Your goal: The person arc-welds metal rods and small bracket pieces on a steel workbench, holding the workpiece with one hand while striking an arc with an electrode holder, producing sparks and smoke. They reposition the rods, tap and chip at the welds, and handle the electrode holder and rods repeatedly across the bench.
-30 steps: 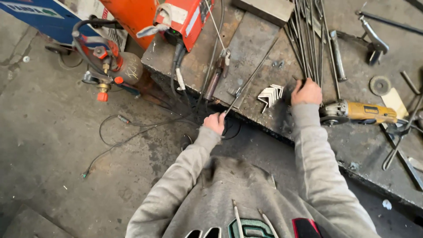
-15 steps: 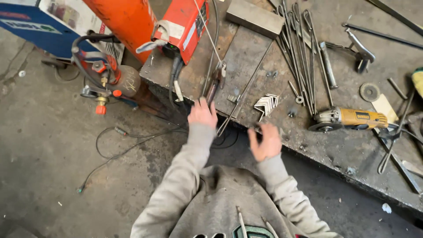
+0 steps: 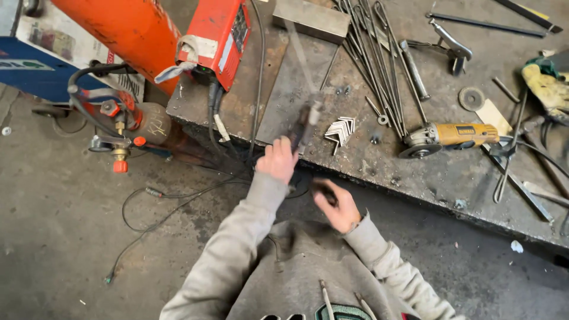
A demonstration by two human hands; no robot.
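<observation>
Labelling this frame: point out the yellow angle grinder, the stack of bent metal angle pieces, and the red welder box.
yellow angle grinder [image 3: 456,134], head view, body.
stack of bent metal angle pieces [image 3: 341,130], head view, middle.
red welder box [image 3: 216,38], head view, side panel.

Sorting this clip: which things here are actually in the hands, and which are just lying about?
In hand:
left hand grips a blurred dark tool
right hand, contents too blurred to tell

Lying about:
angle grinder
steel rods
stacked angle brackets
red welder
gloves

Grey sweatshirt sleeves [image 3: 237,249], green chest lettering
</observation>
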